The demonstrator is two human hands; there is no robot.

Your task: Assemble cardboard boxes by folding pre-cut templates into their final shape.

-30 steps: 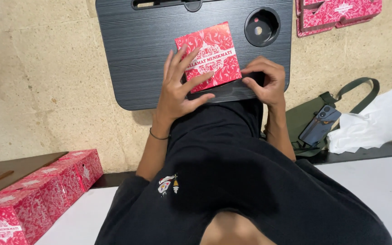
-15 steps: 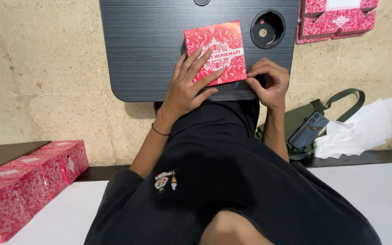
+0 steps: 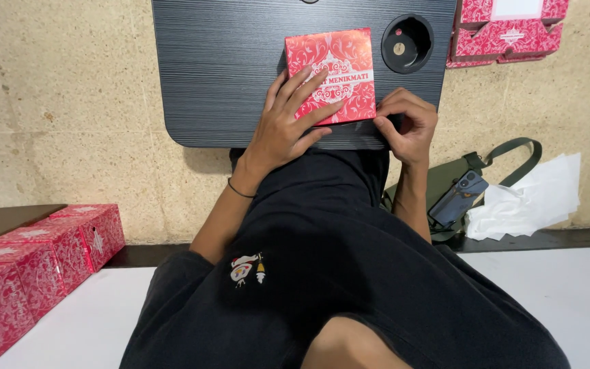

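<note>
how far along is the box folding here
Done: a row of closed red boxes sits at the lower left. In hand: the left hand presses flat on a red box on the black tray, while the right hand pinches its near corner. Left: flat red blanks lie at the top right, not yet folded.

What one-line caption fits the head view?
Left hand presses flat on a red patterned box on a black lap desk; right hand pinches its near corner.
</note>
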